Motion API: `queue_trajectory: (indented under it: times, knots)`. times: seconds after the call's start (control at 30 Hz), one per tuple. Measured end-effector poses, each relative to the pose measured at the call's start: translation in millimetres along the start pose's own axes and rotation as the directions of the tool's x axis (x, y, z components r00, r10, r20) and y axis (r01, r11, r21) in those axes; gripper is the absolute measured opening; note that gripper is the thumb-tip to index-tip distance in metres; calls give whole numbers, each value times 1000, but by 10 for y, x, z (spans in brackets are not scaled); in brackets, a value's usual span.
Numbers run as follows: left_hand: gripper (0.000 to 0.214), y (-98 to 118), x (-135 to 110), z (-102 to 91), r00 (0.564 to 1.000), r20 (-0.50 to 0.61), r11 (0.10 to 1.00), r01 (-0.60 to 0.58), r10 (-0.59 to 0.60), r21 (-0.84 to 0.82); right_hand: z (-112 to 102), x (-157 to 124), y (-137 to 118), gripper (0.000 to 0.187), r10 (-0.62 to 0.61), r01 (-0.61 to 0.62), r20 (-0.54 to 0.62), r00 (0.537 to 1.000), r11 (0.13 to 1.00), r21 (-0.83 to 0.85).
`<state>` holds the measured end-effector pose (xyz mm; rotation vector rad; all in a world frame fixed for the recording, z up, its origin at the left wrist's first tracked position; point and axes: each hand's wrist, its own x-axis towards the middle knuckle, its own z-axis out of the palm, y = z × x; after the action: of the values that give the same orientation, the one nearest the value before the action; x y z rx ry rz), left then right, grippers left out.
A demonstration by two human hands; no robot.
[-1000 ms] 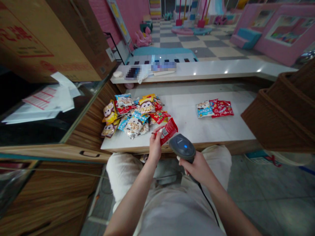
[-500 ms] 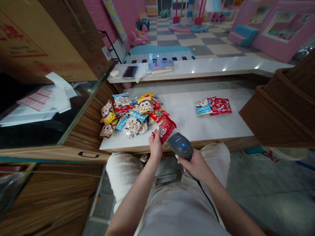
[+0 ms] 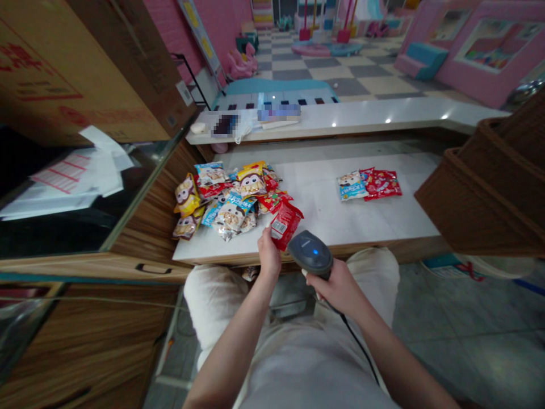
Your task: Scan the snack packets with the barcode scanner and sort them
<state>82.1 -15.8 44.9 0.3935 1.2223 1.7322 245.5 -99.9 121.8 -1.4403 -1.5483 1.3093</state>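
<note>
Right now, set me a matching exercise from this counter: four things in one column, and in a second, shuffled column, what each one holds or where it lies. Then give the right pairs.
Things:
1. Left hand
2. Right hand
3. Heap of snack packets
4. Pair of packets

Places and states:
A. Gripping a corded barcode scanner
B. Piled at the left end of the white tabletop
C. Lying apart, towards the right of the tabletop
D. Holding a red snack packet

Pairs: 1-D, 2-A, 3-B, 4-C
</note>
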Motion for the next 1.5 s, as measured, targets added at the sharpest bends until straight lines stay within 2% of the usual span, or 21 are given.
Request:
queue_trajectory:
  times: [0.17,0.43,0.6,0.7,0.8,0.9,1.0,1.07,1.17,1.23,1.3,1.37,1.43,1.5]
  knots:
    - [38,23,-7,35,998,57,1000,10,-8,-29,-6,-7,25,17,-25,25,5,1000,1000,7]
    - [45,-34,16,-45,998,-63,997,-11,15,76,-7,-14,29,18,8,-8,2,1000,1000,16]
    - [50,-87,40,-47,1000,-1,997,-6,6,78,-39,-28,55,17,21,-20,-10,1000,998,66]
    - [51,-142,20,51,996,86,997,7,-14,77,-151,-55,102,21,52,-47,-46,998,993,107]
    - [49,-213,-11,285,981,194,997,14,-29,78,-330,-95,185,24,96,-79,-105,990,985,153]
    - [48,-313,40,672,949,315,994,-21,-13,107,-507,-138,292,25,99,-68,-170,981,982,175]
    - [54,-498,216,1155,905,408,965,-205,123,164,-623,-175,377,26,100,-62,-210,973,981,184]
    - [62,-681,348,1468,845,493,912,-349,206,216,-667,-191,405,26,113,-73,-220,969,981,182]
    - [86,-981,457,1841,728,665,770,-518,168,373,-713,-193,417,27,134,-95,-232,964,981,169]
    - [95,-1137,466,2017,663,742,583,-643,100,496,-743,-181,423,29,143,-105,-237,961,980,167]
    - [94,-1221,464,2156,631,774,371,-730,43,574,-772,-165,439,30,150,-113,-243,958,980,162]
    - [91,-1232,484,2273,624,781,237,-760,4,606,-792,-150,462,30,154,-119,-243,958,981,152]
    - [93,-1187,533,2355,623,782,194,-764,-21,615,-797,-139,484,29,154,-123,-235,960,982,143]
    - [96,-1109,586,2367,605,796,211,-775,-28,596,-787,-129,496,28,148,-118,-231,962,983,138]
